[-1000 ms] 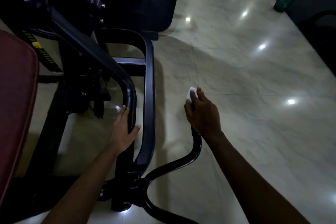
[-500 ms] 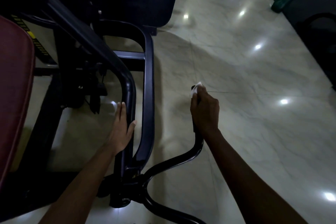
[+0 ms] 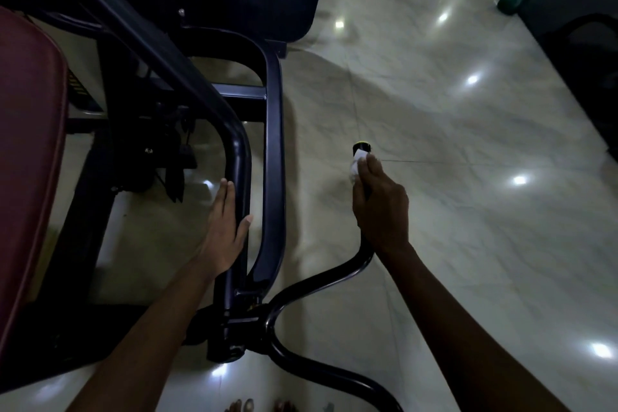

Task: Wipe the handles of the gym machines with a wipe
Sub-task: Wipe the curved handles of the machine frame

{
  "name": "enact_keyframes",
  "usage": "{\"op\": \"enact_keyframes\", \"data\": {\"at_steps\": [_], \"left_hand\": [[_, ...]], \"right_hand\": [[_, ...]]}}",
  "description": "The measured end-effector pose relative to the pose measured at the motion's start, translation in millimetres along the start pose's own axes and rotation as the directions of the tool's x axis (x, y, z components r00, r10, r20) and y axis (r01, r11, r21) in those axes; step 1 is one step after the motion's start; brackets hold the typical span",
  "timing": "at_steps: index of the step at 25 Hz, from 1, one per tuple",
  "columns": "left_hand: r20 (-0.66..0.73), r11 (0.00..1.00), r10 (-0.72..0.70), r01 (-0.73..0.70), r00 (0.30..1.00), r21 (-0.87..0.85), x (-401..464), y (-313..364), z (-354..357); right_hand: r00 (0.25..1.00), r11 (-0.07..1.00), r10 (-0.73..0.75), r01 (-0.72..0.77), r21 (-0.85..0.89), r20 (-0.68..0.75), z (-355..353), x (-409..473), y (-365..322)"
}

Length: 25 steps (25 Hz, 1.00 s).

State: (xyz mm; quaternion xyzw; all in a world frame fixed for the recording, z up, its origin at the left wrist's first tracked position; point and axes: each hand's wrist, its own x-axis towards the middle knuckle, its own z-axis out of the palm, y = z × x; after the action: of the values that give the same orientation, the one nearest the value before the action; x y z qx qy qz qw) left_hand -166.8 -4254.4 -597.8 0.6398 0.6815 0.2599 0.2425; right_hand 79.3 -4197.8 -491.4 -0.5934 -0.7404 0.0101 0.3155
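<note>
From the head view, the right hand (image 3: 381, 207) is wrapped around the upright black curved metal handle (image 3: 359, 256) of the gym machine, pressing a small crumpled white wipe (image 3: 357, 164) against the grip just below its round end cap. The left hand (image 3: 222, 234) lies with fingers straight along the black bent frame tube (image 3: 239, 157), thumb hooked around it. A dark red padded seat (image 3: 28, 157) sits far left above the glossy pale marble floor (image 3: 468, 211).
</note>
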Motion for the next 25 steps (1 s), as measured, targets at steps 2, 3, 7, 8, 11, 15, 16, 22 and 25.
{"op": "enact_keyframes", "data": {"at_steps": [2,3,7,8,11,15,16,22,25], "left_hand": [[-0.014,1.0,0.008,-0.008,1.0,0.01,-2.9,0.9,0.0],[-0.02,1.0,0.004,-0.004,1.0,0.009,-4.2,1.4,0.2],[-0.027,1.0,-0.006,0.006,1.0,-0.014,-11.0,2.6,0.1],[-0.031,1.0,-0.004,0.003,1.0,-0.017,-12.7,3.3,0.1],[-0.048,1.0,-0.012,0.012,0.999,-0.012,-16.4,4.7,1.0],[-0.037,1.0,-0.023,0.022,0.999,-0.01,-20.3,7.5,-1.0],[-0.036,1.0,-0.025,0.024,0.999,-0.011,-21.0,9.0,-1.6],[-0.03,1.0,-0.021,0.02,0.999,-0.009,-19.7,8.4,-1.0],[-0.026,1.0,-0.005,0.006,1.0,0.02,-17.5,4.6,0.1]], "right_hand": [[0.998,0.998,0.057,-0.057,0.02,0.016,-8.2,1.3,4.2],[0.991,0.99,0.136,-0.137,0.024,0.013,-8.6,5.0,4.5],[0.998,0.998,0.061,-0.06,-0.011,0.012,-6.6,-11.4,-2.3],[1.0,1.0,0.001,-0.001,-0.01,0.001,-7.1,-20.5,-1.7],[0.997,0.996,0.067,-0.065,0.06,-0.026,-7.0,-28.0,-0.3],[0.994,0.994,0.094,-0.091,0.065,-0.051,-8.9,-44.4,-6.5],[0.995,0.995,0.085,-0.082,0.056,-0.059,-10.9,-47.7,-6.9],[0.985,0.985,0.169,-0.169,-0.025,0.018,-10.1,-4.5,-9.5],[0.969,0.972,0.236,-0.234,-0.033,0.076,-7.1,14.1,-2.6]]}}
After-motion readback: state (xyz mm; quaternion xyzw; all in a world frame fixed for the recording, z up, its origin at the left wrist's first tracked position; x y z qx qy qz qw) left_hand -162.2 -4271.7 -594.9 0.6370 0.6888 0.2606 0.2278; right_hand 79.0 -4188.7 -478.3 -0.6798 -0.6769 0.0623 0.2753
